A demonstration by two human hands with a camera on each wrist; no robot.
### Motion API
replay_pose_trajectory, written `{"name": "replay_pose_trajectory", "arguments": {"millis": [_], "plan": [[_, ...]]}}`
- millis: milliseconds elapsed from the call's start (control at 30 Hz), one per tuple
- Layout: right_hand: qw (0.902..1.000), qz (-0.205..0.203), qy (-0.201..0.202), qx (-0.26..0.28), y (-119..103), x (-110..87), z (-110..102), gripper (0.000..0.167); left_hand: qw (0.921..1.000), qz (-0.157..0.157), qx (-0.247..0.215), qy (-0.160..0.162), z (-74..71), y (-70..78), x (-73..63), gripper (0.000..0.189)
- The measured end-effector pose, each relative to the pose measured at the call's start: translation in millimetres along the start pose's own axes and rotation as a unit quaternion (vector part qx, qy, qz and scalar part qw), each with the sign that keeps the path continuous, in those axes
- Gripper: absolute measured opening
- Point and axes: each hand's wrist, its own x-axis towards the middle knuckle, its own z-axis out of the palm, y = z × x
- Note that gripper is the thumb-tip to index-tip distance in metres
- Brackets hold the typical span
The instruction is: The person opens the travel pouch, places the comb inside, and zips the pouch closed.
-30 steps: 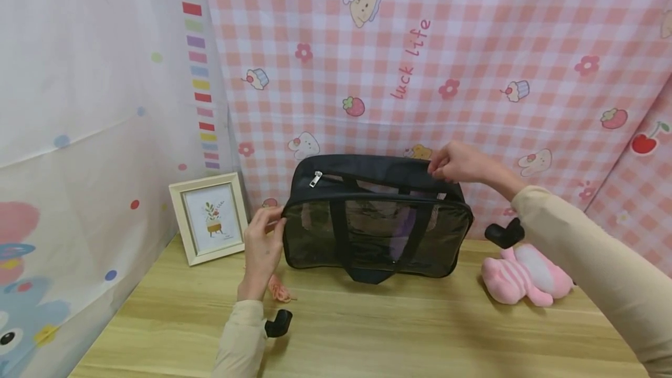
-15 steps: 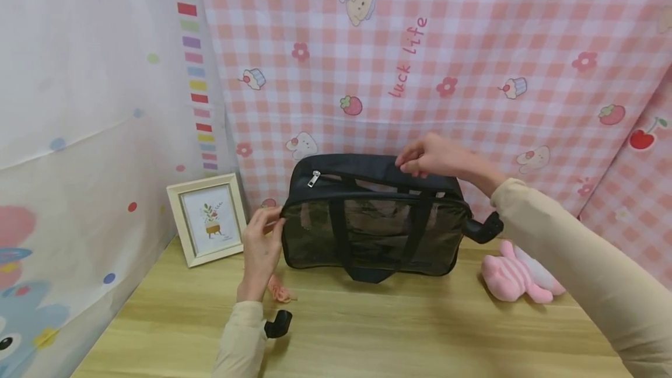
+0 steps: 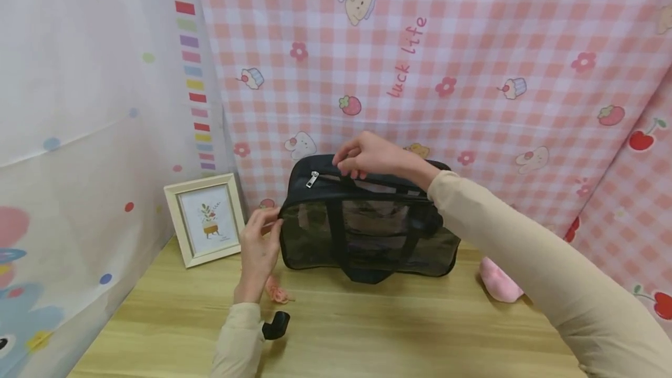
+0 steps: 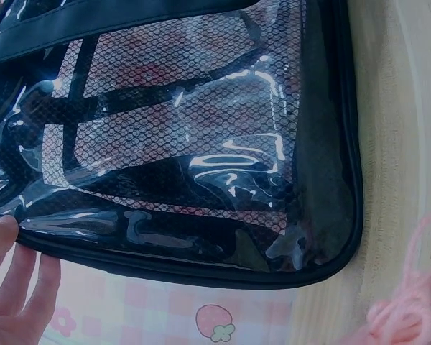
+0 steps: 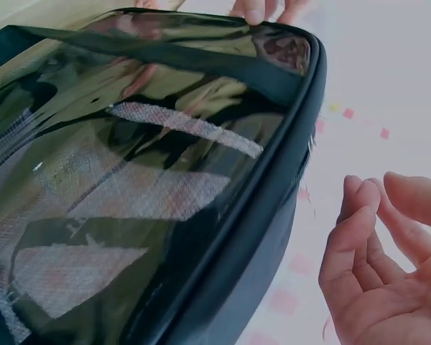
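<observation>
A black bag [image 3: 310, 244] with a see-through front panel and mesh behind it stands upright on the table. Its top zipper gapes, and the silver zipper pull [image 3: 312, 179] lies near the left end. My left hand [image 3: 259, 249] pinches the bag's left edge; in the left wrist view its thumb lies on the front and its fingers [image 4: 39, 287] behind. Above the zipper opening, my right hand [image 3: 375, 156] hovers to the right of the pull. Seen from the right wrist, that hand [image 5: 388, 266] has loosely curled fingers with nothing between them, beside the bag's top edge.
A cream picture frame [image 3: 238, 206] stands left of the bag. Pink yarn [image 3: 276, 291] lies by my left wrist. At right, a pink plush toy [image 3: 499, 282] is mostly hidden by my right sleeve. A checked pink cloth [image 3: 325, 80] hangs behind the bag.
My right hand has travelled left along the bag's top, from its right end toward the zipper pull. My left hand keeps its place on the bag's edge. The right sleeve covers more of the plush.
</observation>
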Motion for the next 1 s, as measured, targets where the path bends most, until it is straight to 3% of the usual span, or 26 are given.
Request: {"name": "replay_pose_trajectory", "arguments": {"millis": [167, 367, 533, 733, 1000], "plan": [[0.9989, 0.005, -0.028, -0.038, -13, 23.5, 14, 0.023, 1.0000, 0.002, 0.001, 0.002, -0.7, 3.9, 1.6, 0.023], [0.9942, 0.015, -0.050, -0.094, -26, 43.5, 24, 0.022, 0.9999, 0.015, 0.004, 0.006, -3.6, 20.8, 7.9, 0.024], [0.9894, 0.039, -0.075, -0.118, -28, 50.9, 30, 0.024, 1.0000, 0.007, 0.000, 0.002, -2.1, 10.9, 5.1, 0.024], [0.9882, 0.066, -0.086, -0.108, -24, 52.4, 35, 0.023, 0.9998, -0.013, -0.004, -0.013, -1.6, 2.6, 2.7, 0.022], [0.9952, 0.061, -0.054, -0.055, -23, 52.2, 41, 0.017, 0.9998, -0.017, -0.003, -0.014, -5.9, 0.9, 1.9, 0.021]]}}
